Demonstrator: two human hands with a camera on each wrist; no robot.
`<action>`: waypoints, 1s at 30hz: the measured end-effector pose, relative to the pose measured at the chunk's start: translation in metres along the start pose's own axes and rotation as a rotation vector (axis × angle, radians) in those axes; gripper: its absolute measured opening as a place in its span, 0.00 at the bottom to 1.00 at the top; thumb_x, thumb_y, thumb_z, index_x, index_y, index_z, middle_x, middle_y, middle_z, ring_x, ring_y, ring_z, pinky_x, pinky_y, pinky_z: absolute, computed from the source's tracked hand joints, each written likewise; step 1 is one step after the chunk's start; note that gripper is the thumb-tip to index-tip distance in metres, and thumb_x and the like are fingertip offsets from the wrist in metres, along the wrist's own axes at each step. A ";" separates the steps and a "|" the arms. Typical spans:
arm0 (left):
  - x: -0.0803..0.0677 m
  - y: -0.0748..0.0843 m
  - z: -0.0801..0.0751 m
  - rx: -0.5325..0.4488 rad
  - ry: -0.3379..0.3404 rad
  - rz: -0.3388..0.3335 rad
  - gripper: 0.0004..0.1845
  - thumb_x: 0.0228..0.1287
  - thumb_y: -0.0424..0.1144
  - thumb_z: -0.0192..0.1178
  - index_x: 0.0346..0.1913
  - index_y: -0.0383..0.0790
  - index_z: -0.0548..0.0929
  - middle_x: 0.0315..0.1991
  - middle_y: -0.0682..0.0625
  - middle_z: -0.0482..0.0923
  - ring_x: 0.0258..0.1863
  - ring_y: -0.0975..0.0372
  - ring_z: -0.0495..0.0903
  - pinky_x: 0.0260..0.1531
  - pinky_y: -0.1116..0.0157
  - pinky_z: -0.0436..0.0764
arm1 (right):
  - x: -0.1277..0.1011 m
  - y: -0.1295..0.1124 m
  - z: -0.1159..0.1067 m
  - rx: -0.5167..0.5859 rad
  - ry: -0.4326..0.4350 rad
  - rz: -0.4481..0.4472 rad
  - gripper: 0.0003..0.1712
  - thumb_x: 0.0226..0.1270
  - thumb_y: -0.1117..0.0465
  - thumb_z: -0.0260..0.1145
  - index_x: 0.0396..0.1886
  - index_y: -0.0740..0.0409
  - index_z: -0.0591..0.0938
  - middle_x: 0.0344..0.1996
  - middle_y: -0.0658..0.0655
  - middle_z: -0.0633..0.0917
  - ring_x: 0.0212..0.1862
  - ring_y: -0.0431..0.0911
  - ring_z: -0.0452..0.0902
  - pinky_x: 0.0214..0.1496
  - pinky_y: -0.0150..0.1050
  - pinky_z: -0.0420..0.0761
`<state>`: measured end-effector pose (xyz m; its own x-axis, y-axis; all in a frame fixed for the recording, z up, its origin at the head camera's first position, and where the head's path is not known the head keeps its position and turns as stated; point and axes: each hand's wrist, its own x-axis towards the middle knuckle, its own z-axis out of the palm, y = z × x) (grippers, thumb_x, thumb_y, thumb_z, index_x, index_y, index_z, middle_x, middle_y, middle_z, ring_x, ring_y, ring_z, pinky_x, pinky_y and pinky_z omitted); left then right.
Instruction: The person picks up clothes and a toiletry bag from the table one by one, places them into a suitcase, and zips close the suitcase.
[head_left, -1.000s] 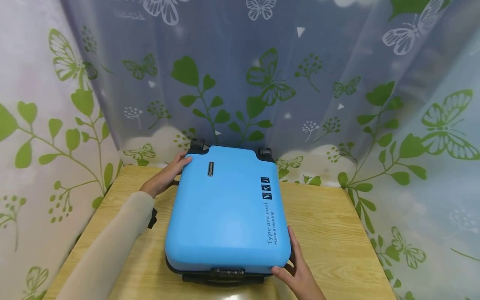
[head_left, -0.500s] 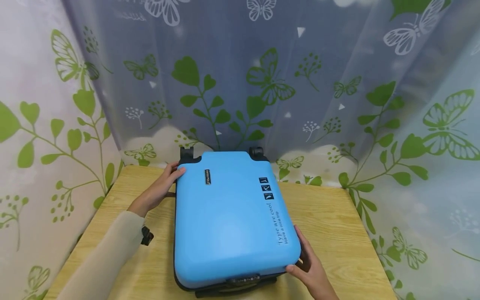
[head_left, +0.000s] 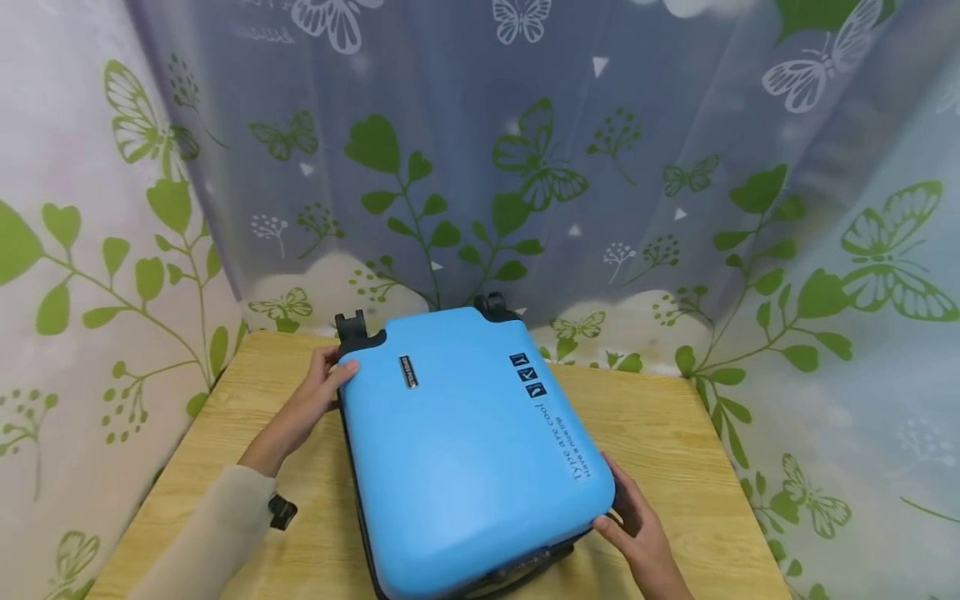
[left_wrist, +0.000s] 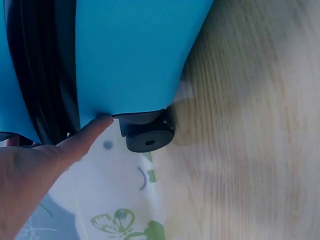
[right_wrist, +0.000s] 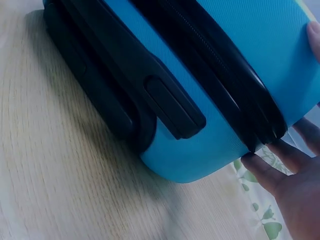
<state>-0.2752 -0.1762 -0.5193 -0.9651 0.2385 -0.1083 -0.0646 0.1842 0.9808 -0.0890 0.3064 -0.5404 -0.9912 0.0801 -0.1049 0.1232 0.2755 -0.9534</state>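
A light blue hard-shell suitcase (head_left: 465, 450) lies flat on the wooden table, turned at an angle, its wheels toward the curtain. My left hand (head_left: 303, 408) holds its far left corner beside a black wheel (head_left: 352, 329), thumb on the top shell. In the left wrist view, a finger lies along the wheel end near another wheel (left_wrist: 150, 137). My right hand (head_left: 641, 525) grips the near right corner, with the thumb at the front edge. The right wrist view shows several fingertips by the black zip seam (right_wrist: 220, 60) and a black carry handle (right_wrist: 175, 107). The suitcase's underside is hidden.
The wooden table (head_left: 660, 450) extends on both sides of the suitcase. A curtain (head_left: 465, 208) with green leaves and butterflies hangs close behind the wheels, and similar printed cloth (head_left: 90, 333) borders the left and right sides.
The suitcase has rotated counterclockwise and come nearer. My left hand moved left and toward me with its corner; my right hand shifted right with the near corner.
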 end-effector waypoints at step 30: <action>-0.084 -0.024 0.014 -0.126 0.024 0.014 0.30 0.89 0.47 0.53 0.81 0.38 0.58 0.84 0.35 0.52 0.79 0.49 0.69 0.64 0.50 0.87 | 0.040 0.000 -0.035 0.218 0.126 0.171 0.41 0.90 0.41 0.52 0.89 0.53 0.54 0.80 0.51 0.61 0.65 0.27 0.71 0.63 0.29 0.84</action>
<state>-0.1890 -0.1873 -0.5357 -0.9718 0.2171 -0.0921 -0.0809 0.0599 0.9949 -0.1271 0.3434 -0.5346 -0.9416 0.2295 -0.2465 0.2615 0.0367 -0.9645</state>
